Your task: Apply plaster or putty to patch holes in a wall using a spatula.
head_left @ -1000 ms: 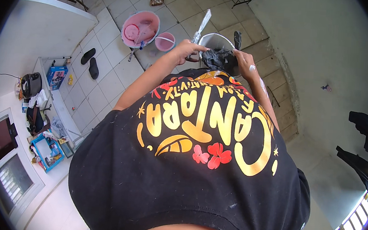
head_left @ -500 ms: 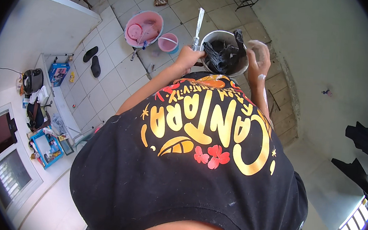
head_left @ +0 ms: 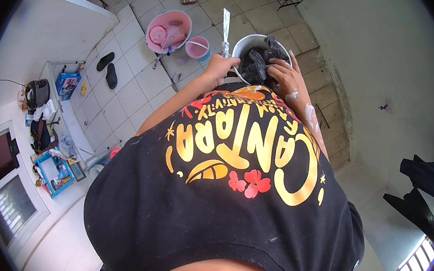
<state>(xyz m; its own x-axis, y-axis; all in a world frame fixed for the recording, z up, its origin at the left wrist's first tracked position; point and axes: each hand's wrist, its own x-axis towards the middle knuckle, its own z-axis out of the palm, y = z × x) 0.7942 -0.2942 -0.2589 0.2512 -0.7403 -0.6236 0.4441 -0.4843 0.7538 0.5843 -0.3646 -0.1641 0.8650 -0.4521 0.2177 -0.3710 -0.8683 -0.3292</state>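
Observation:
My left hand is closed round a putty knife, its narrow blade pointing away from me and coated white. The same hand sits against the left side of a white bucket, thumb at the rim. Crumpled black plastic bag fills the bucket's mouth; what lies beneath it is hidden. My right hand reaches over the near right rim, fingers bent onto the plastic and one finger straighter along the rim. White smears mark its wrist and forearm.
A pink tub and a small pink-and-blue pail stand left of the bucket on floor tiles. Black slippers lie farther left. A bare wall rises on the right. A blue crate is at lower left.
My right hand, raised with curled fingers beside the bucket's right rim before, has come down onto the black plastic. The putty knife and left hand have shifted slightly left.

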